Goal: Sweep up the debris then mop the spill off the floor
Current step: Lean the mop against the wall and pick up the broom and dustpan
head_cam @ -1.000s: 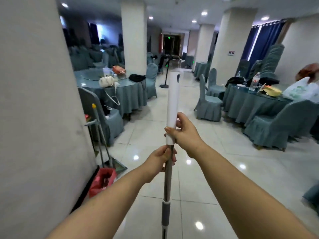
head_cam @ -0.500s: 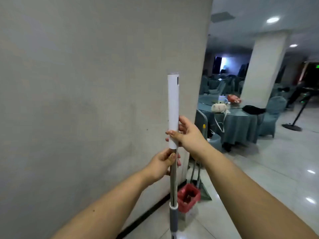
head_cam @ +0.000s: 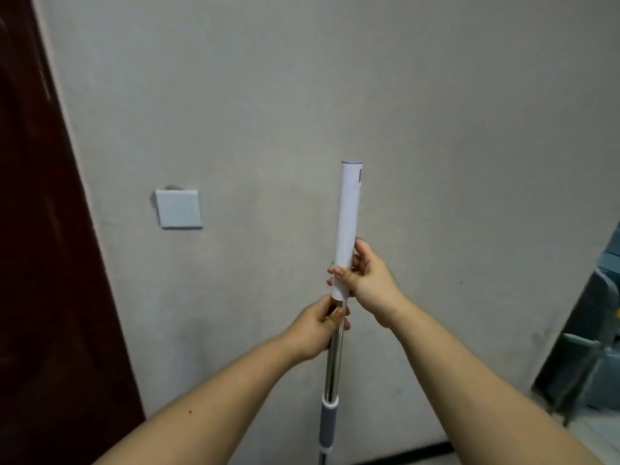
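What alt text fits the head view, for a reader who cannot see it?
An upright shiny metal mop handle with a white plastic top is held before a grey wall: right hand on the white top, left hand just below.

No legible text, label, brand, number or sign recorded in the head view. The white sleeve at the top of the mop handle [head_cam: 349, 223] and the pale wall plate [head_cam: 178, 208] both present plain faces. A small dark mark near the sleeve's upper end is too small to read.
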A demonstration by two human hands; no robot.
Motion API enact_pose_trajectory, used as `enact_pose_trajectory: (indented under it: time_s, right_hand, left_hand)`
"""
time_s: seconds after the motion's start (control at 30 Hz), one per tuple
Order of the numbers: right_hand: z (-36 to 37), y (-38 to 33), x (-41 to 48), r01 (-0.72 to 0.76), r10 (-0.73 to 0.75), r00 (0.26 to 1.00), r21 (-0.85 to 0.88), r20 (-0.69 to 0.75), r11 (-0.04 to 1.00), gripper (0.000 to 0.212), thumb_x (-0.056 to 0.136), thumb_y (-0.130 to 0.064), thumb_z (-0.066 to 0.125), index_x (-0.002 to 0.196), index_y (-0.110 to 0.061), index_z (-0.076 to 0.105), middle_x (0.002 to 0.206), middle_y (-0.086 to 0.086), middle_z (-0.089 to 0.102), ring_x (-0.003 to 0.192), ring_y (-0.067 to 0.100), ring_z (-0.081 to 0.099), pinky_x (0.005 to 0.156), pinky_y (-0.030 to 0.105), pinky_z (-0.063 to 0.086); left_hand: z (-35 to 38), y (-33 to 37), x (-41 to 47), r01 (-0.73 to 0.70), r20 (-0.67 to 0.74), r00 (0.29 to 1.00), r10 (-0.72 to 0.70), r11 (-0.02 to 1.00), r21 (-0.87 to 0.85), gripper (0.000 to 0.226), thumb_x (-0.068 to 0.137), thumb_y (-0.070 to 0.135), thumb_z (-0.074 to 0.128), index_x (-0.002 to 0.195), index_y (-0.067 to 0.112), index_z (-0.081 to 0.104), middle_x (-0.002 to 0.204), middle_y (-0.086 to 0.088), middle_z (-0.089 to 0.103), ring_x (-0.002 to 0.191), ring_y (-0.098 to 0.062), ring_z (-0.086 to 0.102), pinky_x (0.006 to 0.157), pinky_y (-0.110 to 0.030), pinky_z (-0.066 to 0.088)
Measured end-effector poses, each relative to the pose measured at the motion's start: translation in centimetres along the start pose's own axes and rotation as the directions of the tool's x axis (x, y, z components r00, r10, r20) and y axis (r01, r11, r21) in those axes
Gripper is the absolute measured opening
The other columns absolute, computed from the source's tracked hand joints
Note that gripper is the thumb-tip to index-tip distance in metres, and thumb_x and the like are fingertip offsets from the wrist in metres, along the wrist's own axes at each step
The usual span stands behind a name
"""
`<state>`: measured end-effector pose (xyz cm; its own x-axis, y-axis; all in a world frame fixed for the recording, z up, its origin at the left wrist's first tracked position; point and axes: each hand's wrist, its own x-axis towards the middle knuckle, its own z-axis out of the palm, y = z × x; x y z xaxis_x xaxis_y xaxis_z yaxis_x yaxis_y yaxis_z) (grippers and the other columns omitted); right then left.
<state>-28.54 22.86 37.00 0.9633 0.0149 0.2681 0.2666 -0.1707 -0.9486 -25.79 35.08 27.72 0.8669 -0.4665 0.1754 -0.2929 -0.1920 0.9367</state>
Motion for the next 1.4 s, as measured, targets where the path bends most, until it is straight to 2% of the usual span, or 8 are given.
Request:
enact_pose_trajectory:
  time_s: [0.23,0.43,0.57,0.73,0.93,1.03,1.2,1.4]
  right_hand:
    - [13.3,2.7,5.8,-0.007,0.010,0.990,-0.023,0.144,1.000,0.041,0.089,0.005,0.061,0.117,-0.021,0.048,0.096,0.012,0.058,0.080,0.027,0.065,0.083,0.048,0.057]
    - [20.5,6.2,9.5,-0.068,0.082,0.979,-0.078,0.185,0.995,0.042,0.088,0.003,0.062,0.118,-0.023,0.048,0.094,0.004,0.059,0.092,0.032,0.066,0.087,0.049,0.056]
    - [22.7,8.2,11.5,-0.115,0.135,0.970,-0.108,0.202,0.988,0.045,0.089,-0.001,0.062,0.127,-0.018,0.047,0.101,0.009,0.061,0.089,0.029,0.067,0.086,0.049,0.056]
    - [24.5,9.7,14.1,-0.143,0.172,0.960,-0.140,0.222,0.980,0.044,0.092,-0.008,0.061,0.133,-0.015,0.046,0.110,0.013,0.064,0.093,0.024,0.067,0.090,0.045,0.055]
    - [26.0,10.1,15.8,-0.115,0.145,0.966,-0.144,0.216,0.983,0.047,0.092,-0.006,0.060,0.135,-0.014,0.045,0.119,0.007,0.060,0.105,0.019,0.058,0.089,0.028,0.048]
    - [26.1,9.6,16.5,-0.103,0.125,0.969,-0.109,0.215,0.989,0.050,0.091,-0.006,0.061,0.137,-0.016,0.045,0.115,0.007,0.060,0.105,0.021,0.059,0.092,0.032,0.051]
    - [25.8,10.0,17.6,-0.134,0.156,0.958,-0.106,0.241,0.985,0.052,0.091,-0.006,0.061,0.139,-0.017,0.044,0.128,0.011,0.059,0.117,0.026,0.058,0.102,0.042,0.048]
    - [25.7,11.2,17.3,-0.125,0.166,0.952,-0.166,0.258,0.978,0.049,0.093,-0.011,0.060,0.139,-0.015,0.043,0.128,0.007,0.058,0.111,0.020,0.057,0.098,0.034,0.048]
  left_hand:
    - [-11.7,-7.7,-2.5,0.120,-0.201,0.972,-0.123,0.992,-0.024,0.011,0.100,0.033,0.043,0.094,0.029,0.052,0.088,0.000,0.063,0.082,-0.017,0.056,0.060,-0.027,0.046]
    - [-16.6,-13.1,-3.3,0.194,-0.302,0.933,-0.197,0.980,-0.043,0.015,0.101,0.024,0.041,0.092,0.030,0.052,0.088,0.002,0.062,0.075,-0.009,0.058,0.068,-0.027,0.045]
    - [-18.5,-15.5,-2.7,0.263,-0.303,0.917,-0.260,0.964,-0.031,0.013,0.100,0.028,0.042,0.092,0.031,0.052,0.089,-0.002,0.065,0.071,-0.008,0.057,0.065,-0.025,0.044]
    - [-20.8,-16.5,-1.5,0.312,-0.272,0.901,-0.337,0.941,-0.133,0.015,0.101,0.026,0.044,0.104,0.015,0.053,0.090,-0.005,0.062,0.070,-0.009,0.055,0.054,-0.018,0.046]
    - [-22.5,-16.1,-0.8,0.362,-0.227,0.882,-0.413,0.902,-0.233,0.018,0.102,0.025,0.041,0.108,0.011,0.051,0.087,-0.002,0.059,0.072,-0.017,0.050,0.063,-0.026,0.044]
    - [-23.3,-15.7,-0.6,0.343,-0.220,0.894,-0.391,0.911,-0.229,0.016,0.102,0.023,0.041,0.105,0.013,0.053,0.088,-0.003,0.061,0.075,-0.017,0.054,0.067,-0.031,0.048]
    - [-23.5,-16.2,0.2,0.342,-0.230,0.889,-0.396,0.908,-0.241,0.018,0.103,0.024,0.040,0.104,0.014,0.055,0.092,-0.005,0.063,0.082,-0.013,0.059,0.067,-0.032,0.050]
    - [-23.9,-17.4,0.0,0.384,-0.178,0.884,-0.433,0.888,-0.253,0.017,0.100,0.031,0.046,0.108,0.022,0.057,0.105,-0.006,0.065,0.103,-0.019,0.060,0.085,-0.042,0.053]
